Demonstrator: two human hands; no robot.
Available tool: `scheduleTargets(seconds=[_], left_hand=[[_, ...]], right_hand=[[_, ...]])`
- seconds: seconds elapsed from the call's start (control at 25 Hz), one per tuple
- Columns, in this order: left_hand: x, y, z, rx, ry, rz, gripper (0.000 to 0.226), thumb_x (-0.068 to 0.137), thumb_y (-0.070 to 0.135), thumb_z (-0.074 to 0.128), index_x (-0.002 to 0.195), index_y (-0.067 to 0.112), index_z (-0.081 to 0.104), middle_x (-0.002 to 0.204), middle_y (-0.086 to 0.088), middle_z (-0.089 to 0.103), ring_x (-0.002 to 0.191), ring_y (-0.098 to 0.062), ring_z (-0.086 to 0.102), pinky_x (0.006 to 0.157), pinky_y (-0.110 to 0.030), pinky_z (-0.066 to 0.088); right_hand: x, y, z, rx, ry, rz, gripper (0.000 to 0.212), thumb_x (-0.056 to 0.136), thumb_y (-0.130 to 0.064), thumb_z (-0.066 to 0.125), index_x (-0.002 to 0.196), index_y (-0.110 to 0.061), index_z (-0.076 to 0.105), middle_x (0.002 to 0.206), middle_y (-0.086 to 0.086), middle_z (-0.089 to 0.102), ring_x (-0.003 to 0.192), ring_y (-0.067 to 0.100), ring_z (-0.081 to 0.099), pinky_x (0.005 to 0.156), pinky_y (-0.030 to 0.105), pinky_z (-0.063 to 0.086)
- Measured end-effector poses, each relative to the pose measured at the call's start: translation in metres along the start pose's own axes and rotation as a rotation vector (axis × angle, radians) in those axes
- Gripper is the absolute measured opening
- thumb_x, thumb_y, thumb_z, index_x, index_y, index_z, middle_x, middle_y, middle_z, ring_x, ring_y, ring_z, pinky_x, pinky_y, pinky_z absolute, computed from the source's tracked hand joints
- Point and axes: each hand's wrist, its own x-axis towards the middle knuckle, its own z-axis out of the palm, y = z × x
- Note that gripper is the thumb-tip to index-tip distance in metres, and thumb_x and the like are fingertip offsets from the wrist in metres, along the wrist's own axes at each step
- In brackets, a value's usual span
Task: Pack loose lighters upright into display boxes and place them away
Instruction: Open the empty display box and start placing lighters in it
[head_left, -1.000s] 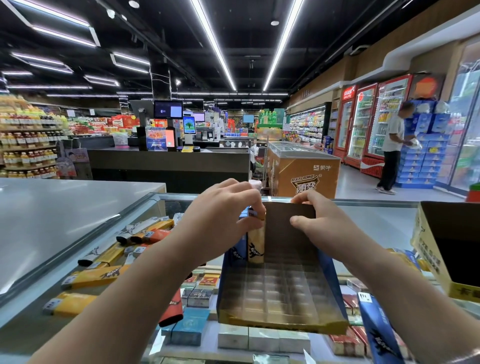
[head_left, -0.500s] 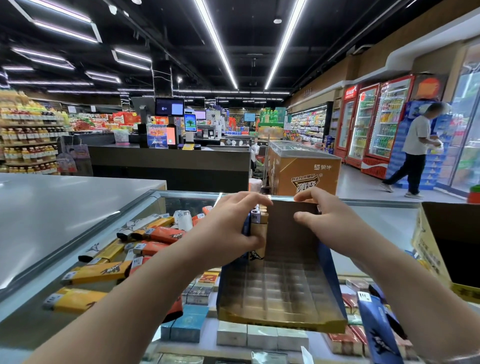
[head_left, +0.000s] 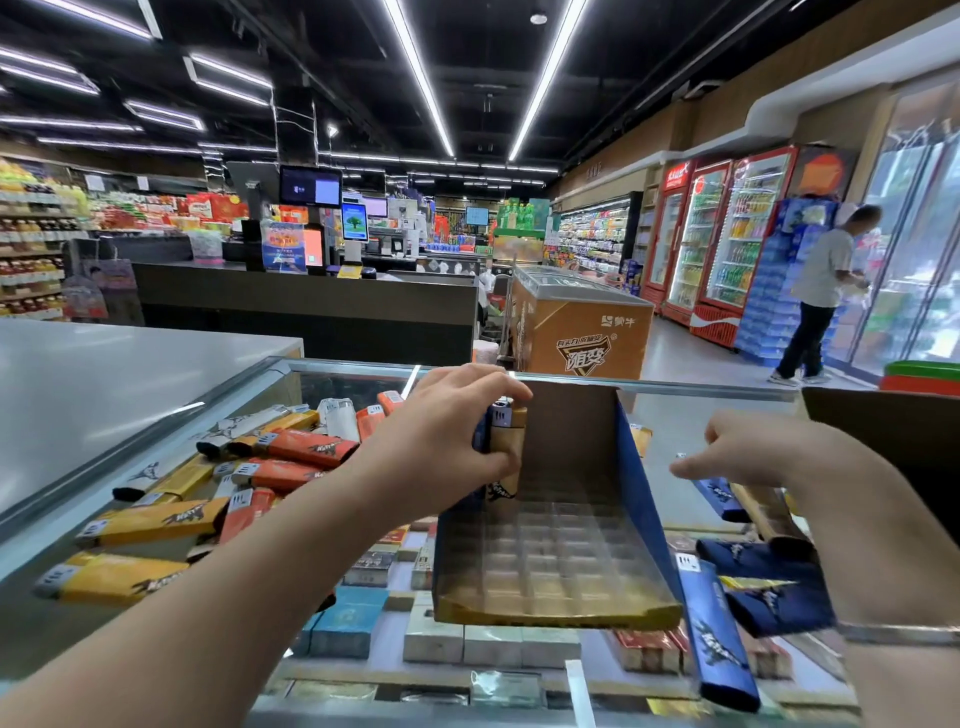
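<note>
Left hand (head_left: 447, 447) is gripping a yellow lighter (head_left: 511, 447) upright in the back left corner of the display box (head_left: 558, 525), fingers curled round it; a blue lighter (head_left: 485, 431) is standing just beside it, mostly hidden. Box is sitting on the glass tabletop (head_left: 67, 525), its tray grid otherwise unfilled. Right hand (head_left: 769, 457) is hovering right of the box, fingers loosely spread, holding nothing, apart from the left. Loose lighters (head_left: 291, 452) are lying in a heap left of the box; blue ones (head_left: 719, 631) are lying right. Tray-slot seating is possibly incomplete: view is blocked.
</note>
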Motion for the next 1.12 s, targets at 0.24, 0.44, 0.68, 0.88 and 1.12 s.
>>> scheduleTargets(seconds=[0.24,0.44,0.68,0.88,1.12], left_hand=[[0.0,-0.004,0.001,-0.013,0.028,0.011,0.049,0.075,0.03,0.071,0.119,0.037,0.052,0.133,0.014,0.044,0.123,-0.007,0.029,0.094,-0.025,0.023],[0.001,-0.006,0.002,-0.016,0.025,0.02,0.05,0.075,0.031,0.072,0.119,0.038,0.052,0.127,0.021,0.042,0.12,-0.001,0.027,0.094,-0.025,0.024],[0.002,-0.007,0.0,-0.006,0.021,0.002,0.049,0.075,0.03,0.072,0.119,0.038,0.051,0.121,0.024,0.038,0.126,-0.009,0.031,0.096,-0.029,0.026],[0.001,-0.007,0.001,-0.021,0.007,-0.017,0.049,0.076,0.03,0.071,0.119,0.039,0.05,0.118,0.027,0.035,0.124,-0.005,0.028,0.096,-0.028,0.026],[0.001,-0.005,0.0,-0.037,-0.005,-0.031,0.05,0.075,0.029,0.072,0.12,0.039,0.051,0.119,0.027,0.036,0.122,-0.004,0.027,0.096,-0.027,0.026]], right_hand=[[0.004,-0.001,0.012,0.033,-0.063,-0.045,0.059,0.084,-0.034,0.066,0.132,-0.012,0.041,0.133,0.009,0.049,0.117,0.024,0.047,0.085,0.029,0.036],[0.009,0.004,0.015,0.002,-0.072,-0.012,0.054,0.085,-0.037,0.063,0.128,-0.01,0.045,0.127,0.01,0.053,0.106,0.022,0.052,0.08,0.028,0.038],[0.013,-0.004,0.023,0.116,-0.038,-0.126,0.046,0.08,-0.022,0.062,0.122,-0.015,0.045,0.108,0.008,0.057,0.075,0.013,0.049,0.061,0.025,0.04],[0.021,-0.015,0.033,0.335,-0.028,-0.151,0.045,0.075,-0.012,0.064,0.114,-0.015,0.042,0.084,0.007,0.053,0.068,0.017,0.055,0.052,0.026,0.042],[0.026,-0.023,0.037,0.308,0.026,-0.143,0.029,0.079,-0.013,0.059,0.104,-0.016,0.044,0.082,0.006,0.049,0.07,0.016,0.049,0.051,0.025,0.035]])
